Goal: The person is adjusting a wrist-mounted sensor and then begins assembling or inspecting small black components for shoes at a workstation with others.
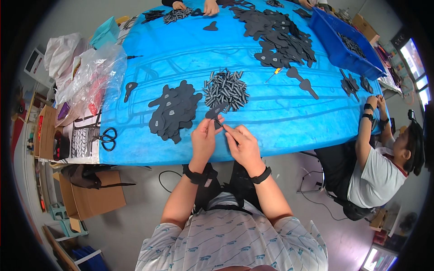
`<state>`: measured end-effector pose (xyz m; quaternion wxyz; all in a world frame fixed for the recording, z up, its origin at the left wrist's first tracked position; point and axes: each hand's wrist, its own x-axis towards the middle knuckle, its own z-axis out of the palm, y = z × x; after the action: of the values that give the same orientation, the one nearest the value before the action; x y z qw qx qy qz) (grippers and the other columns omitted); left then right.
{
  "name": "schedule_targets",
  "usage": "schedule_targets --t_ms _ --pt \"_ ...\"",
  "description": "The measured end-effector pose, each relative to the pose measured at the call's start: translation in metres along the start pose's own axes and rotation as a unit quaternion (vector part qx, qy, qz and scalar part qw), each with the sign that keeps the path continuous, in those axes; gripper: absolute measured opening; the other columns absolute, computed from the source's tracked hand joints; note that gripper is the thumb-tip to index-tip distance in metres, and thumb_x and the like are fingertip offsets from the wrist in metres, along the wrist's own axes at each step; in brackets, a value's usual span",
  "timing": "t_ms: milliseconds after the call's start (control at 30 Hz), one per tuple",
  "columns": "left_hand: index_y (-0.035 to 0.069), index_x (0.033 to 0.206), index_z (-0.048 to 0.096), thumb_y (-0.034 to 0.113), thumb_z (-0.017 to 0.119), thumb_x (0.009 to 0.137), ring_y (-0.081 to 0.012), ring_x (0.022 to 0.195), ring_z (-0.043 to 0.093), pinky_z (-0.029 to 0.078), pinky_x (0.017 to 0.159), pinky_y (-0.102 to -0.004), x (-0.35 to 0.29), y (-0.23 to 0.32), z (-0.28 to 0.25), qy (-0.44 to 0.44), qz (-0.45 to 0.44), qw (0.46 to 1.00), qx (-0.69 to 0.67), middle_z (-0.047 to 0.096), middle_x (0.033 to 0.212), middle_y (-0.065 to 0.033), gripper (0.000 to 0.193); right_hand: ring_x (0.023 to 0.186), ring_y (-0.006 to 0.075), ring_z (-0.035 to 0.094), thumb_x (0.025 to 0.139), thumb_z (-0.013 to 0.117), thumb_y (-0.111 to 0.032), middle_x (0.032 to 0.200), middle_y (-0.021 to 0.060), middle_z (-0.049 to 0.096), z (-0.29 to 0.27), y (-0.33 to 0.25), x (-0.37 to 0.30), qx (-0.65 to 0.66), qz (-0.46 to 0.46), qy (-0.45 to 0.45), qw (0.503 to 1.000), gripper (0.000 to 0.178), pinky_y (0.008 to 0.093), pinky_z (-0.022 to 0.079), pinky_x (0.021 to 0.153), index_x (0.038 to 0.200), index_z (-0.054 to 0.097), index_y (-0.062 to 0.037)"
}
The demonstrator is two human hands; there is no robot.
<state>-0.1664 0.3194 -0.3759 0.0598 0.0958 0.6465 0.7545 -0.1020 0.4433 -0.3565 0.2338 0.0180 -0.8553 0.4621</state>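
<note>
My left hand [206, 136] pinches a black flat cut-out piece [216, 111] with a rounded, widened end and a small light mark. Close beside it, my right hand [243, 143] has thumb and forefinger pressed together at the narrow part of that piece; what lies between those fingertips is too small to make out. Just beyond both hands is a heap of short dark grey tube-like pieces [226, 89]. To the left of my left hand lies a pile of similar black cut-outs [174, 113], some with light marks.
Blue sheeting [271, 128] covers the table. Black-handled scissors [108, 138] and plastic bags [101, 72] are at left. A larger cut-out pile [280, 34], a yellow-handled tool [276, 72] and a blue crate [343, 45] stand farther right. A co-worker [377, 167] sits at right; others' hands [210, 7] work across.
</note>
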Motion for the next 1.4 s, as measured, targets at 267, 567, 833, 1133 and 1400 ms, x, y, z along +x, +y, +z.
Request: schedule_targets --t_ms 267,567,833,1133,1400 --pt "-0.008 0.115 0.057 0.001 0.041 0.098 -0.0203 0.100 0.066 0.058 0.081 -0.0320 -0.002 0.005 0.007 0.022 0.041 0.996 0.082 0.066 0.107 -0.0140 0.026 0.065 0.0289 0.060 0.085 0.063 -0.005 0.080 0.0125 0.058 0.003 0.004 -0.001 -0.024 -0.010 0.007 1.000 0.023 0.0353 0.049 0.058 0.108 0.067 -0.0032" --pt "-0.007 0.117 0.058 0.001 0.042 0.097 -0.0217 0.099 0.067 0.057 0.080 -0.0318 -0.003 0.004 0.007 0.018 0.068 0.979 0.189 0.066 0.108 -0.0165 0.027 0.064 0.0290 0.059 0.085 0.063 -0.006 0.076 0.0134 0.057 0.003 0.004 0.000 -0.023 0.008 0.015 1.000 0.020 0.0366 0.048 0.059 0.105 0.068 -0.0041" --pt "-0.004 0.116 0.060 0.000 0.046 0.094 -0.0196 0.089 0.069 0.057 0.076 -0.0298 -0.005 0.010 0.009 0.027 0.120 0.950 0.288 0.068 0.101 -0.0163 0.027 0.067 0.0310 0.060 0.087 0.061 -0.011 0.080 0.0137 0.059 0.002 0.004 0.001 0.000 0.021 0.017 1.000 0.019 0.0360 0.047 0.059 0.104 0.067 -0.0040" --pt "-0.008 0.113 0.057 0.003 0.044 0.097 -0.0241 0.095 0.068 0.058 0.075 -0.0328 -0.003 -0.002 0.008 0.070 0.056 0.991 0.104 0.065 0.107 -0.0167 0.023 0.078 0.0339 0.061 0.089 0.058 -0.011 0.087 0.0146 0.061 0.000 0.006 0.007 0.002 -0.003 -0.036 0.999 0.017 0.0382 0.049 0.066 0.103 0.063 -0.0036" --pt "-0.005 0.111 0.054 0.010 0.042 0.099 -0.0253 0.088 0.068 0.057 0.073 -0.0305 0.001 0.009 -0.013 -0.058 -0.074 0.990 -0.101 0.065 0.103 -0.0182 0.023 0.066 0.0056 0.046 0.096 0.055 -0.013 0.081 -0.0005 0.054 -0.006 0.039 0.004 0.348 0.168 -0.056 0.921 0.023 0.0227 0.041 0.060 0.114 0.049 -0.0020"
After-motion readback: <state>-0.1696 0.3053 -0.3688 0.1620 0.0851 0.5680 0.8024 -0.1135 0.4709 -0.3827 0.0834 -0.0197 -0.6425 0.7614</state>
